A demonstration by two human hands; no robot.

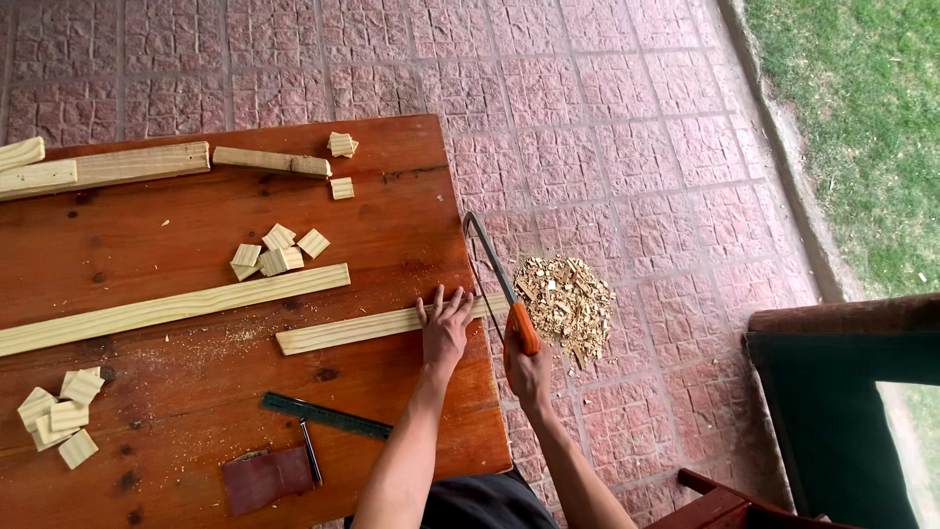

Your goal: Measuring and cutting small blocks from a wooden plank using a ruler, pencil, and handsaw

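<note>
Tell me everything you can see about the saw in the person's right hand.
The saw is a small hacksaw with a thin dark metal frame and an orange handle. The right hand grips the handle just off the table's right edge. The frame runs up and away from the person, and it crosses the overhanging end of the pale wooden strip that the left hand presses flat on the wooden table. Below it, a sawdust pile lies on the paving.

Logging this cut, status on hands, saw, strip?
Left hand flat on wood strip at table edge. Right hand grips orange-handled saw. Nothing blocks blade.
</note>
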